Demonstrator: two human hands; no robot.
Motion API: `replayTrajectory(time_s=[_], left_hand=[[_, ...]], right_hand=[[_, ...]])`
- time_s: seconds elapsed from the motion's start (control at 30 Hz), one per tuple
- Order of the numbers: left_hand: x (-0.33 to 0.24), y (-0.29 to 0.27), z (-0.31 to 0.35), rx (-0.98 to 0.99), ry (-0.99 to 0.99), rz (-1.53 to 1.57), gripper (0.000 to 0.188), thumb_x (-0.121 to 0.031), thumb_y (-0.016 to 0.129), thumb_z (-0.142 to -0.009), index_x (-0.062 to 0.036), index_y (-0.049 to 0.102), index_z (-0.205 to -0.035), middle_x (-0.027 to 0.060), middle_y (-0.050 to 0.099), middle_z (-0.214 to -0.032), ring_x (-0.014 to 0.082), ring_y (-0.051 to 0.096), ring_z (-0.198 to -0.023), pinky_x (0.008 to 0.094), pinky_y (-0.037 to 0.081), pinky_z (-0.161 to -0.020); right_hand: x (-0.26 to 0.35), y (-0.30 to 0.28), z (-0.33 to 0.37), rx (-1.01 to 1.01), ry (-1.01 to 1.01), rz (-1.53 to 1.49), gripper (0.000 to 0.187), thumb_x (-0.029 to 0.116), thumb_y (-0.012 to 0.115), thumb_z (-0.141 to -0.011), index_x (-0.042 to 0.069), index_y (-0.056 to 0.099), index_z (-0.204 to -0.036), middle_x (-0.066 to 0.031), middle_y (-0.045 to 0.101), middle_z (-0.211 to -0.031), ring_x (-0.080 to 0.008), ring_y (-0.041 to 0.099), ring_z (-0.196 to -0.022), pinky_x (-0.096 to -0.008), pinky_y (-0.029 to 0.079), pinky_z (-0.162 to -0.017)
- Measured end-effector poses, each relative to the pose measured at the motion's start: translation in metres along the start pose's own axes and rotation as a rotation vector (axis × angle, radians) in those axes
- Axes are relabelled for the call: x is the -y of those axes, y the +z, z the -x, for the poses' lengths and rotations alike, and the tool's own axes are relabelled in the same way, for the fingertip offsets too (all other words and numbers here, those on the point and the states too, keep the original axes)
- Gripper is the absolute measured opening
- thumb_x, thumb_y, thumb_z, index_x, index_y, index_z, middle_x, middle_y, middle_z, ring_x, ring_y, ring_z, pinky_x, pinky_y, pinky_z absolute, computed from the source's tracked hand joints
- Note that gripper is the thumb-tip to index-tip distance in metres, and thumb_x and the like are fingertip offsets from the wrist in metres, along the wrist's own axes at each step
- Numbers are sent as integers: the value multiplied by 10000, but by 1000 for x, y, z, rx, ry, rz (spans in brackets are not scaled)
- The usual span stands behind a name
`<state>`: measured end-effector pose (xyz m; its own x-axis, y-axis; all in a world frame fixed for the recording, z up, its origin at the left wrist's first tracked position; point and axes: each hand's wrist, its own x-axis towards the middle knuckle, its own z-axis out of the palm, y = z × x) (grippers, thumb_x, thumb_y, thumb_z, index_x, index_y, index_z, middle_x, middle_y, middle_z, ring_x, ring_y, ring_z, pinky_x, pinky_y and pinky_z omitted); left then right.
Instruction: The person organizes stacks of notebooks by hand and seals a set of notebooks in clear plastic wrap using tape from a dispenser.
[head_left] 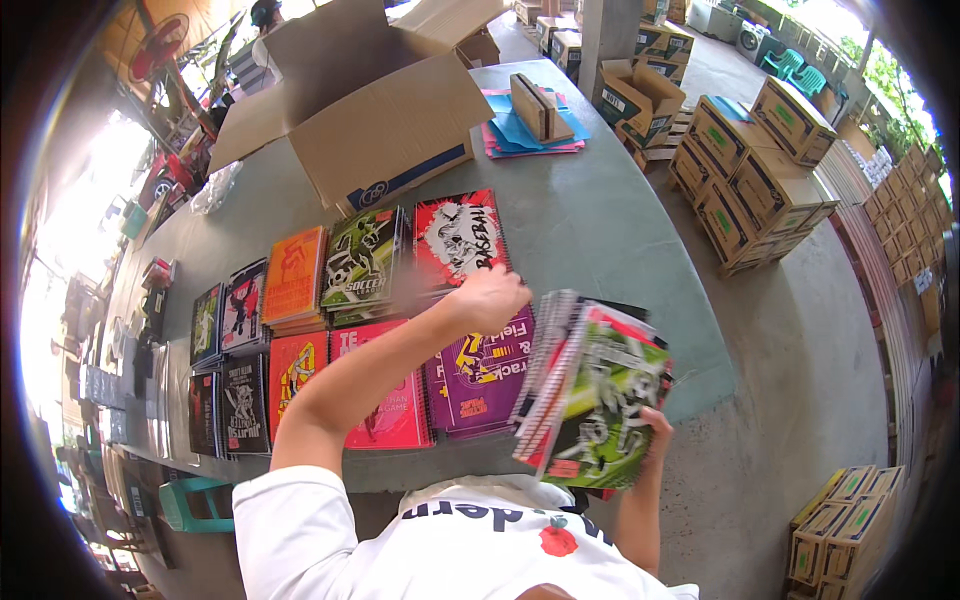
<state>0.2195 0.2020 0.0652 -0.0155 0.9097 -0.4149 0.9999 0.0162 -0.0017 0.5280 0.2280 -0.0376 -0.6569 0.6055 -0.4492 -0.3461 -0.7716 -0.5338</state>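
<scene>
My right hand (pixel 655 432) grips a fanned stack of spiral notebooks (pixel 605 390) by its right side, off the table's front edge. Its top cover is green and black with figures. Reaching over the table, my left hand (pixel 495 299) has its fingers curled, at the lower edge of a red notebook with a white-and-black drawing (pixel 462 235). Whether anything is pinched in those fingers is hidden. Just below lies a purple notebook (pixel 488 375). My left forearm partly covers a pink notebook (pixel 395 410). Beside them are a green soccer notebook pile (pixel 362 262) and an orange pile (pixel 295 278).
A large open cardboard box (pixel 385 130) stands at the back of the grey-green table (pixel 620 235). Blue and pink sheets (pixel 510 125) lie beside it under a brown block (pixel 540 107). Smaller dark notebooks (pixel 243 400) sit at left. Stacked cartons (pixel 750 185) occupy the floor at right.
</scene>
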Motion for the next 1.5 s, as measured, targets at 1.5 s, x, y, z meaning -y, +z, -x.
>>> replayTrajectory(time_s=[1.5], left_hand=[[114,388,936,-592,-1209,646,713,-308,843,-510,-39,509,-1079,124,609,-995,245,616,-905,381,451,-873]], right_hand=[[-818,463,202,1140,1276,534,499,327,560,-871,49,468,-1275,-141,522,-1247,-230,538,-1102,-381,445,-946]])
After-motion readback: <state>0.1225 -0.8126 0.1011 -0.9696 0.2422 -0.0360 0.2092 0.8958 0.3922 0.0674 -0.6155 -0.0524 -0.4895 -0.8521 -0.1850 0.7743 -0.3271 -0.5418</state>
